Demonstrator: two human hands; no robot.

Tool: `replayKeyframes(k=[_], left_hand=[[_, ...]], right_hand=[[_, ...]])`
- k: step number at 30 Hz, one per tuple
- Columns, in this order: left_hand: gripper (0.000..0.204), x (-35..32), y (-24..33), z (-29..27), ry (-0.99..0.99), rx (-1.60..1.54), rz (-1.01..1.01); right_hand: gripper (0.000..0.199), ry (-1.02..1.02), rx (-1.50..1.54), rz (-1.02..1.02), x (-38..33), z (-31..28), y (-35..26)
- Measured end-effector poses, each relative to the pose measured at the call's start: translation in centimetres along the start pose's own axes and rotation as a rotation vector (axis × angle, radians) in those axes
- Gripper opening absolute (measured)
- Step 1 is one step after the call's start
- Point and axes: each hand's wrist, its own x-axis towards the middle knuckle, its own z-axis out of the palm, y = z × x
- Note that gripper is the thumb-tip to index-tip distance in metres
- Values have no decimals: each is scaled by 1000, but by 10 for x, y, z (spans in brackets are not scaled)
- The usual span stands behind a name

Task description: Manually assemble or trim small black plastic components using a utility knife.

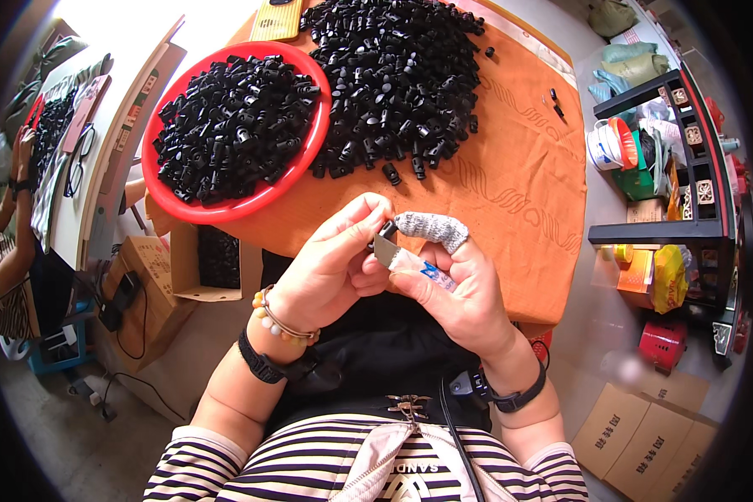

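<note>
My left hand is closed, pinching a small black plastic part between thumb and fingers. In my right hand is a short flat metal blade, its grip wrapped in white and blue material. A grey knitted cover sleeves the right index finger, which reaches over toward the black part. The blade lies right against the part, but whether it cuts in cannot be made out. Both hands are above the table's near edge. Beyond them are a red basin full of similar black parts and a large loose pile of them.
An orange cloth covers the table. A yellow box-like item lies at the far edge. Below left stands an open carton with black parts. At right are a black shelf frame and flattened cartons. Another person's arm shows far left.
</note>
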Motion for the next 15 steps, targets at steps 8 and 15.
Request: replayKeyframes(k=[8,15], left_hand=[[13,3,1,-5,-9,-28,15],[12,3,3,-2,-11,6,-13]], right_hand=[[34,-50,-78,-51,3,-5,3],[37,41,33,-37,1,1,3]])
